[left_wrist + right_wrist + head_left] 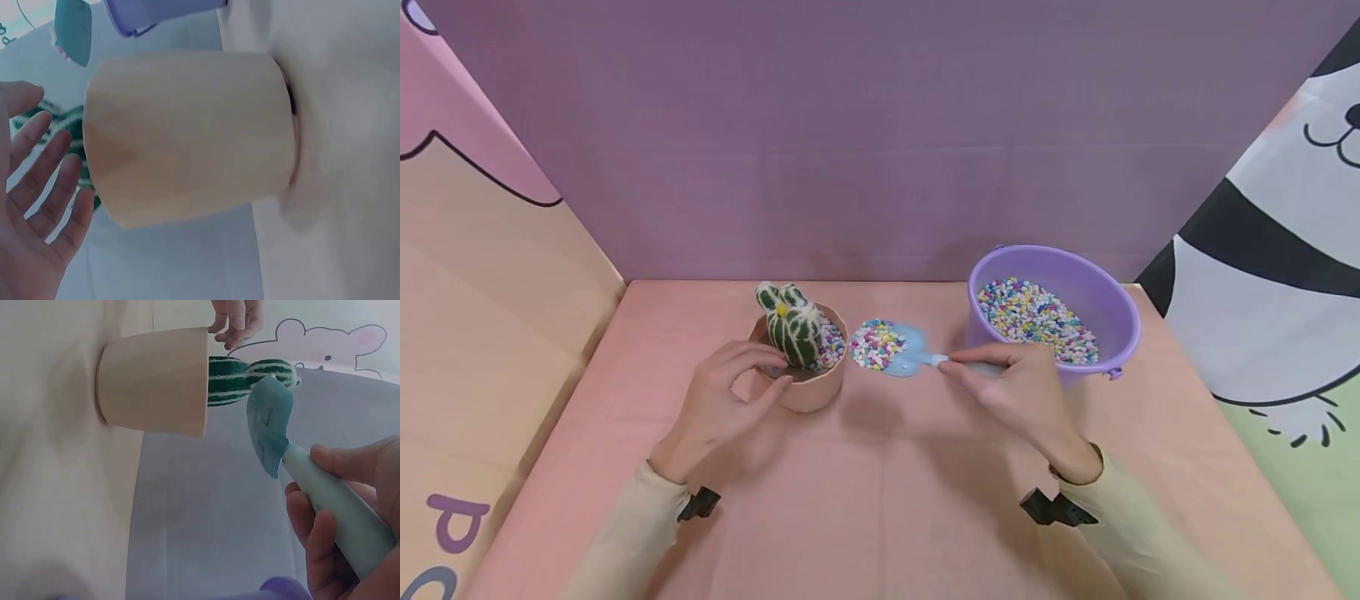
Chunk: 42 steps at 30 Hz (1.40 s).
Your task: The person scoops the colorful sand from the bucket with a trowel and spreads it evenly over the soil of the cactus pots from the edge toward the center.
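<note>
My right hand [1022,396] grips the handle of a light blue toy shovel [337,509]. Colourful pebbles [877,344] lie heaped on its blade, held in the air just right of a pinkish-beige flowerpot [812,393]. A green cactus with white fuzzy stripes [794,337] stands in that pot, leaning left, with more pebbles at its right side. Beside the cactus is my left hand [721,404], fingers loosely bent and spread over the pot's left rim. Whether its fingertips touch the cactus I cannot tell.
A purple bucket [1093,308] partly filled with colourful pebbles stands at the back right, behind my right hand. The pink tabletop [880,500] meets a purple backdrop [880,167] at the rear. Printed cloth panels flank both sides.
</note>
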Each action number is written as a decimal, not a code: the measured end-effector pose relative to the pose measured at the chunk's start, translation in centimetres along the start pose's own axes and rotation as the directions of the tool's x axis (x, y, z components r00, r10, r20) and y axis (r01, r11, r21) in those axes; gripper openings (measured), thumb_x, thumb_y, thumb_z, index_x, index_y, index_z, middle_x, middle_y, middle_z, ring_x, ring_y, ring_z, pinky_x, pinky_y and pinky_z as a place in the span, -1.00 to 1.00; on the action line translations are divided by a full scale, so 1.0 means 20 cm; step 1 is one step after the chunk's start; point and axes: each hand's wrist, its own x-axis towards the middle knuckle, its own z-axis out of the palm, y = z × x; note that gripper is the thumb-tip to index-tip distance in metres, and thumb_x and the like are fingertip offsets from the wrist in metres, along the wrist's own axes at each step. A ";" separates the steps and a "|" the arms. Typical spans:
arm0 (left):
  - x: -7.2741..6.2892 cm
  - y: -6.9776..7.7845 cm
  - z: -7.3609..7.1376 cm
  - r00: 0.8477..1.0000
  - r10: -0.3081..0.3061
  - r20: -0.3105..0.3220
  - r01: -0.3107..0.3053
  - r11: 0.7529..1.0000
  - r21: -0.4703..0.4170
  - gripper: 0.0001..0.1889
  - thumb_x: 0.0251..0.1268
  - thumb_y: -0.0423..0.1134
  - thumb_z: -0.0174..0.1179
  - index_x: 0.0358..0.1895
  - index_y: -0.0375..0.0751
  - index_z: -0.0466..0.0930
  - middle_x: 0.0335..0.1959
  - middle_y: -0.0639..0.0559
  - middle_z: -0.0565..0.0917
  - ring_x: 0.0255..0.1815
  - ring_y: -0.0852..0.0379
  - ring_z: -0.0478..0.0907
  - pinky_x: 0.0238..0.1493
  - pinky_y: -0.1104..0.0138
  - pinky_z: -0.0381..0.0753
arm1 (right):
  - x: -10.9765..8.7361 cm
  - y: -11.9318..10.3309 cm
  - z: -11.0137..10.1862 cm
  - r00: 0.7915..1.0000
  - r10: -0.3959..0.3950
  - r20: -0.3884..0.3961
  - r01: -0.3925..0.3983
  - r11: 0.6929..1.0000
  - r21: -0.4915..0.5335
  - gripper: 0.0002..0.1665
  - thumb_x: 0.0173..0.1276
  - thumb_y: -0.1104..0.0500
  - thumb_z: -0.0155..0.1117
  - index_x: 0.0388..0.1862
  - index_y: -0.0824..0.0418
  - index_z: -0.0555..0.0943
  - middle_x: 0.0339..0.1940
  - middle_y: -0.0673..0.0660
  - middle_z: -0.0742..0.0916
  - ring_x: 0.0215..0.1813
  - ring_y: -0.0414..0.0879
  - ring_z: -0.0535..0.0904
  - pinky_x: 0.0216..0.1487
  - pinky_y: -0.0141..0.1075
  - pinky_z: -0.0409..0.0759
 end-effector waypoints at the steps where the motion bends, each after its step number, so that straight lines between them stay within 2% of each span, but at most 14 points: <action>1: 0.00 -0.01 -0.01 1.000 0.001 -0.005 -0.001 1.000 0.006 -0.82 0.13 -0.34 0.53 -0.18 -0.20 0.83 -0.14 -0.03 0.84 -0.05 0.02 0.72 0.19 0.52 0.54 | 0.01 0.00 0.01 1.000 -0.006 0.008 0.006 1.000 0.005 -0.88 0.22 0.07 0.69 -0.27 0.00 0.92 -0.38 -0.05 0.89 -0.44 -0.35 0.58 -0.41 -0.50 0.50; 4: -0.01 -0.05 -0.02 1.000 0.000 -0.022 0.001 1.000 0.031 -0.81 0.10 -0.35 0.54 -0.19 -0.20 0.82 -0.13 -0.03 0.84 -0.05 0.01 0.71 0.15 0.48 0.54 | 0.02 -0.01 0.03 0.999 -0.008 0.032 0.008 1.000 0.008 -0.88 0.21 0.08 0.69 -0.27 0.03 0.92 -0.39 -0.04 0.89 -0.55 -0.32 0.47 -0.50 -0.47 0.41; 8: -0.02 -0.10 -0.04 0.999 -0.032 -0.008 0.033 0.997 0.070 -0.76 0.08 -0.31 0.55 -0.15 -0.20 0.81 -0.04 -0.07 0.82 0.05 -0.05 0.67 0.21 0.30 0.57 | 0.04 -0.03 0.06 0.998 -0.012 0.056 0.012 1.000 -0.008 -0.88 0.22 0.09 0.68 -0.27 0.04 0.92 -0.36 -0.02 0.90 -0.49 -0.30 0.59 -0.46 -0.46 0.46; 13: -0.03 -0.15 -0.06 0.995 -0.090 0.046 0.085 0.991 0.101 -0.59 0.09 -0.20 0.58 0.02 -0.23 0.77 0.15 -0.13 0.76 0.24 -0.15 0.61 0.32 -0.02 0.54 | 0.08 -0.06 0.09 0.996 -0.036 0.082 0.039 0.998 -0.044 -0.88 0.22 0.10 0.67 -0.27 0.07 0.92 -0.37 0.00 0.89 -0.34 -0.19 0.76 -0.34 -0.43 0.58; 17: -0.02 -0.18 -0.07 0.987 -0.127 0.102 0.115 0.987 0.114 -0.50 0.12 -0.13 0.57 0.14 -0.23 0.75 0.30 -0.16 0.70 0.33 -0.17 0.56 0.40 -0.12 0.49 | 0.12 -0.09 0.10 0.993 -0.061 0.103 0.069 0.995 -0.070 -0.88 0.21 0.10 0.67 -0.27 0.06 0.92 -0.34 0.00 0.90 -0.23 -0.13 0.84 -0.23 -0.39 0.65; 20: -0.02 -0.20 -0.07 0.976 -0.166 0.140 0.150 0.982 0.118 -0.52 0.17 -0.10 0.55 0.14 -0.19 0.75 0.36 -0.16 0.66 0.39 -0.17 0.53 0.44 -0.16 0.45 | 0.14 -0.11 0.11 0.989 -0.098 0.111 0.109 0.989 -0.100 -0.88 0.21 0.09 0.67 -0.29 0.05 0.92 -0.33 -0.02 0.90 -0.20 -0.12 0.85 -0.18 -0.31 0.68; 24: -0.03 -0.21 -0.06 0.968 -0.208 0.143 0.195 0.976 0.101 -0.59 0.19 -0.12 0.55 0.08 -0.17 0.78 0.34 -0.15 0.66 0.42 -0.18 0.49 0.47 -0.18 0.41 | 0.17 -0.14 0.13 0.985 -0.125 0.115 0.142 0.978 -0.150 -0.89 0.21 0.06 0.67 -0.31 0.03 0.92 -0.35 -0.05 0.90 -0.24 -0.14 0.83 -0.20 -0.25 0.67; 29: -0.03 -0.22 -0.06 0.970 -0.210 0.123 0.202 0.977 0.073 -0.61 0.12 -0.15 0.59 0.02 -0.17 0.79 0.26 -0.18 0.66 0.38 -0.20 0.49 0.45 -0.20 0.40 | 0.18 -0.17 0.16 0.985 -0.121 0.122 0.143 0.969 -0.202 -0.88 0.19 0.02 0.68 -0.33 0.00 0.92 -0.36 -0.07 0.90 -0.27 -0.10 0.81 -0.21 -0.20 0.63; 34: -0.03 -0.24 -0.06 0.970 -0.207 0.127 0.206 0.978 0.019 -0.63 0.02 -0.22 0.66 -0.06 -0.15 0.80 0.24 -0.15 0.65 0.36 -0.19 0.53 0.45 -0.20 0.43 | 0.19 -0.20 0.18 0.985 -0.105 0.135 0.132 0.968 -0.213 -0.87 0.20 0.03 0.66 -0.30 0.02 0.92 -0.33 -0.04 0.90 -0.22 -0.03 0.82 -0.17 -0.14 0.65; 39: -0.04 -0.24 -0.06 0.973 -0.199 0.119 0.205 0.978 -0.038 -0.73 -0.05 -0.30 0.69 -0.30 -0.04 0.78 0.18 -0.07 0.69 0.32 -0.12 0.58 0.45 -0.06 0.47 | 0.18 -0.21 0.19 0.985 -0.120 0.127 0.148 0.959 -0.243 -0.87 0.20 0.03 0.66 -0.30 0.01 0.92 -0.32 -0.04 0.90 -0.23 -0.04 0.82 -0.21 -0.15 0.65; 42: -0.04 -0.24 -0.05 0.974 -0.200 0.109 0.205 0.978 -0.046 -0.73 -0.06 -0.30 0.70 -0.35 0.00 0.76 0.16 -0.06 0.70 0.28 -0.08 0.60 0.43 0.08 0.48 | 0.18 -0.21 0.19 0.982 -0.149 0.113 0.174 0.948 -0.267 -0.88 0.19 0.03 0.66 -0.31 0.00 0.92 -0.33 -0.05 0.90 -0.26 -0.03 0.82 -0.26 -0.16 0.64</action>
